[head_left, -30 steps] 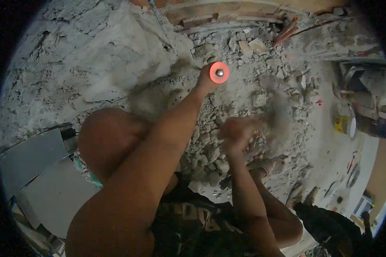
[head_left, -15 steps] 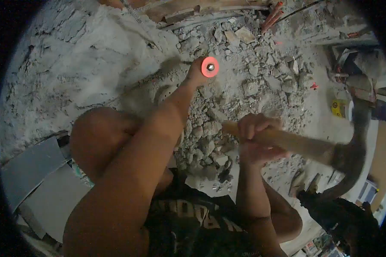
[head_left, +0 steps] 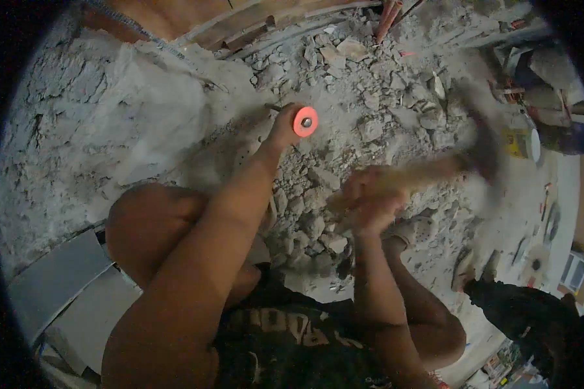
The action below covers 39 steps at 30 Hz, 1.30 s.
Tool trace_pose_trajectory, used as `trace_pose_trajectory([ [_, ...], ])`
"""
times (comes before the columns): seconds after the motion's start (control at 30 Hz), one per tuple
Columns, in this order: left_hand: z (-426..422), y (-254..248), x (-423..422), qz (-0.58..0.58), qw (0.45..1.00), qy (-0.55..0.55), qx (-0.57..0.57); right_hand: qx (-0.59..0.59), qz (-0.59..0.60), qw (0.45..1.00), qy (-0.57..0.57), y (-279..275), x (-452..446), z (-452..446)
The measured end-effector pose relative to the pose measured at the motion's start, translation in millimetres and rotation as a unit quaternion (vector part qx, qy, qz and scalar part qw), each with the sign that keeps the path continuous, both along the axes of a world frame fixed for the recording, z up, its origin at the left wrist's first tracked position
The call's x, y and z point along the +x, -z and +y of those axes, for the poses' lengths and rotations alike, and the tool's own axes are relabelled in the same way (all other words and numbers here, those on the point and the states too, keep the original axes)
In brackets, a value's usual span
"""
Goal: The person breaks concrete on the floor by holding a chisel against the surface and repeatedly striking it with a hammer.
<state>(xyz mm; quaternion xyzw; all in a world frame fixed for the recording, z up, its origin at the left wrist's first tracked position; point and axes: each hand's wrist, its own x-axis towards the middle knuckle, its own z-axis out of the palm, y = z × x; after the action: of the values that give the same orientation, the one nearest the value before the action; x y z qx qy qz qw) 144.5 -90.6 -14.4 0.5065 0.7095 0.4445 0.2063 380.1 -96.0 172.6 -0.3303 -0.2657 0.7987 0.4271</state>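
My left hand is closed around a chisel with a round orange-pink hand guard. Its metal struck end faces me, and a dark bit of the shaft pokes out past my fingers toward the rough wall. Where the tip meets the wall cannot be made out. In my right hand is a hammer with a wooden handle, gripped near the handle's end. The hammer's head is smeared by motion, out to the right and apart from the chisel.
Broken stone and rubble cover the floor ahead. A rough grey wall rises on the left. Reddish pipes stand at the back. On the right are a yellow-and-white bucket and a dark bag-like object. Grey panels lie lower left.
The hammer has swung from pointing down-right to pointing up-right, its head now farther forward. My left hand still holds the chisel, slightly lower in the view as the camera shifted.
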Motion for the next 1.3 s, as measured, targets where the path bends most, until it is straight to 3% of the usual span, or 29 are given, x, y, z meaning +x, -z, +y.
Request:
trace_pose_trajectory([
  [0.03, 5.8, 1.7, -3.4, 0.000, 1.000, -0.001, 0.024, -0.004, 0.001, 1.000, -0.003, -14.8, -3.3, 0.9],
  [0.1, 7.5, -3.4, -4.3, -0.030, 0.998, -0.040, 0.038, 0.277, 0.161, 0.947, 0.043, -31.1, -12.0, -0.3],
  [0.17, 11.3, 6.1, -15.1, -0.023, 0.998, -0.048, 0.025, 0.324, 0.047, 0.944, 0.026, 34.9, -16.4, -16.3],
  [0.23, 14.5, 13.9, -14.1, -0.020, 0.998, -0.051, 0.021, 0.268, -0.148, 0.940, -0.147, 137.2, -13.9, -50.3],
  [0.27, 13.2, 16.3, -9.4, -0.056, 0.998, -0.041, -0.014, 0.202, -0.306, 0.905, -0.217, 192.8, -7.9, -60.1],
  [0.4, 21.9, 23.3, -9.1, -0.112, 0.991, 0.034, -0.069, 0.186, -0.337, 0.906, -0.174, 194.8, 2.7, -73.6],
  [0.43, 23.7, 29.6, -9.3, -0.141, 0.986, 0.055, 0.066, 0.089, -0.248, 0.945, -0.192, 173.8, 4.4, -62.7],
  [0.47, 23.5, 36.1, -10.8, -0.144, 0.986, 0.059, 0.067, 0.118, -0.262, 0.943, -0.169, 152.8, 5.9, -49.3],
  [0.5, 20.1, 31.8, -12.4, -0.071, 0.995, 0.049, 0.039, 0.145, -0.273, 0.940, -0.148, 132.5, 8.3, -34.8],
  [0.53, 16.1, 25.3, -14.9, 0.004, 0.999, 0.036, 0.010, 0.128, -0.206, 0.966, -0.095, 98.5, 7.3, -20.5],
  [0.57, 12.1, 17.2, -11.1, -0.011, 1.000, 0.000, 0.003, 0.107, -0.137, 0.984, -0.042, 60.9, 5.6, -7.4],
  [0.63, 16.7, 21.5, -14.7, -0.003, 1.000, 0.000, 0.006, 0.303, -0.104, 0.946, 0.050, 7.8, 1.9, 13.5],
  [0.67, 17.5, 25.6, -17.2, 0.004, 1.000, 0.000, 0.014, 0.295, -0.105, 0.948, 0.049, -5.5, 0.9, 15.5],
  [0.73, 16.5, 20.6, -20.6, 0.007, 1.000, 0.012, -0.012, 0.269, 0.123, 0.953, 0.059, -16.7, 0.2, 16.2],
  [0.77, 18.5, 23.9, -22.8, 0.033, 0.999, 0.003, -0.003, 0.261, -0.009, 0.956, 0.132, 35.3, -3.4, 2.2],
  [0.8, 21.2, 24.0, -23.1, 0.060, 0.998, -0.006, 0.009, 0.243, -0.128, 0.960, 0.065, 73.0, -7.5, -19.7],
  [0.83, 19.2, 17.8, -17.6, -0.006, 1.000, -0.027, 0.012, 0.220, -0.244, 0.944, -0.001, 112.6, -7.3, -38.4],
  [0.87, 15.7, 15.0, -11.5, -0.007, 1.000, -0.019, 0.016, 0.274, -0.475, 0.809, -0.209, 173.5, -4.8, -44.9],
  [0.9, 17.2, 11.6, -11.3, -0.002, 1.000, 0.012, 0.008, 0.116, -0.460, 0.843, -0.255, 143.4, -6.5, -45.7],
  [0.93, 20.2, 13.9, -17.1, 0.005, 0.999, 0.042, -0.003, 0.121, -0.457, 0.846, -0.245, 162.8, -6.9, -44.9],
  [1.0, 8.6, 41.8, -18.0, 0.022, 0.999, 0.035, -0.010, 0.137, -0.468, 0.868, -0.092, 224.9, 1.9, -62.4],
  [1.03, 4.2, 39.5, -9.6, 0.020, 0.998, 0.044, -0.043, 0.092, -0.366, 0.916, -0.138, 168.2, 9.5, -42.6],
  [1.1, 10.1, 32.3, -1.5, 0.016, 0.996, 0.051, -0.066, 0.114, -0.440, 0.886, -0.096, 119.7, 12.5, -9.0],
  [1.17, 6.8, 20.5, 0.6, 0.081, 0.992, 0.083, 0.054, 0.158, -0.329, 0.931, 0.000, 60.5, 21.1, 14.6],
  [1.23, 9.8, 24.5, 1.4, 0.071, 0.994, 0.055, 0.066, 0.314, -0.273, 0.900, 0.129, 11.3, 16.9, 28.2],
  [1.27, 9.5, 30.4, 2.9, 0.061, 0.995, 0.032, 0.078, 0.310, -0.274, 0.902, 0.122, -1.9, 16.7, 29.9],
  [1.3, 8.4, 27.3, 4.0, 0.060, 0.995, 0.029, 0.069, 0.287, -0.090, 0.946, 0.124, -11.1, 17.1, 29.8],
])
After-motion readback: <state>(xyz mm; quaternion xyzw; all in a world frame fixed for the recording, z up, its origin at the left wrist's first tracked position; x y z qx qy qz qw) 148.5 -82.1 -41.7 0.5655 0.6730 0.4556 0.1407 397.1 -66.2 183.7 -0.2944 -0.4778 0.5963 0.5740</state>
